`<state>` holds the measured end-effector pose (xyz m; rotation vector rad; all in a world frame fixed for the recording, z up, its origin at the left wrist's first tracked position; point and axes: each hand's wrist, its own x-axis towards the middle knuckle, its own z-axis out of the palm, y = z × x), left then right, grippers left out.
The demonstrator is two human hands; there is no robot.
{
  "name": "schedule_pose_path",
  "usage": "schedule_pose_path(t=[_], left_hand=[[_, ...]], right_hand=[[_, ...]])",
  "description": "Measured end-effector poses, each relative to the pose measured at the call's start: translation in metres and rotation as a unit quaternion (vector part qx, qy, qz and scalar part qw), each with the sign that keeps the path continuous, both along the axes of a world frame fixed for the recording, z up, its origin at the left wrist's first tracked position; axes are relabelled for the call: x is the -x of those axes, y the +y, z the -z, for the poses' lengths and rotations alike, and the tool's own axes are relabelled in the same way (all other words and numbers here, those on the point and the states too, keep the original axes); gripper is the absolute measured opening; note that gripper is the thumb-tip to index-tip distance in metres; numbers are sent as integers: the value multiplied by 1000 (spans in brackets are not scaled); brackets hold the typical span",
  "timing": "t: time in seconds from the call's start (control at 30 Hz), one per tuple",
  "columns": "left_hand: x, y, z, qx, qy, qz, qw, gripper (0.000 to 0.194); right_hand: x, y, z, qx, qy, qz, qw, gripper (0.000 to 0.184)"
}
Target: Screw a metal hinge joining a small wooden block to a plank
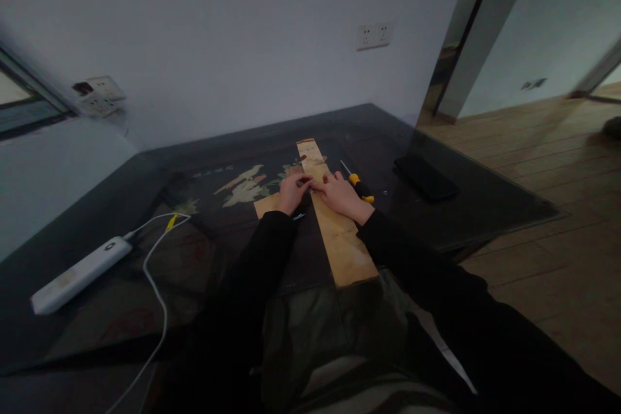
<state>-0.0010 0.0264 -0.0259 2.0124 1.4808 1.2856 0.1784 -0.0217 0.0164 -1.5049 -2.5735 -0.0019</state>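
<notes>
A long, pale wooden board [339, 239] lies lengthwise on the dark table, its near end by my lap. A shorter wooden piece [266, 206] sticks out to its left, partly behind my left hand [292, 193]. Thumb and index finger of that hand pinch at the board's left edge; whatever is between them is too small to make out. My right hand [342, 196] rests across the board with its fingers bent, its fingertips meeting the left ones at the same spot. Just right of it lies a yellow-and-black screwdriver [359, 186]. A small metal piece [299, 216] sits below my left wrist.
A black phone-like slab [427, 177] lies on the table's right side. To the left is a long white device [82, 275] with a white cable [162, 304] running off the near edge. The wall [242, 45] stands behind the table [504, 207].
</notes>
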Motion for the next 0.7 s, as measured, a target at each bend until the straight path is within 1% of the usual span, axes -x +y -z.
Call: schedule_pose_path(t=[0.1,0.33,0.5,0.7], left_hand=[[0,-1,-2,1,-5,-1,1000,21],[2,0,-2,19,-53,-1,998,13],[3,3,-1,29,-54,-11,998,10],[4,1,-4,33,-46,-23,998,6]], right_hand=[[1,0,0,-4,5,0,1000,46],[1,-1,-2,3,11,-4,1000,47],[1,-1,-3,6,14,1,1000,48],[3,-4,-7,12,20,3,1000,48]])
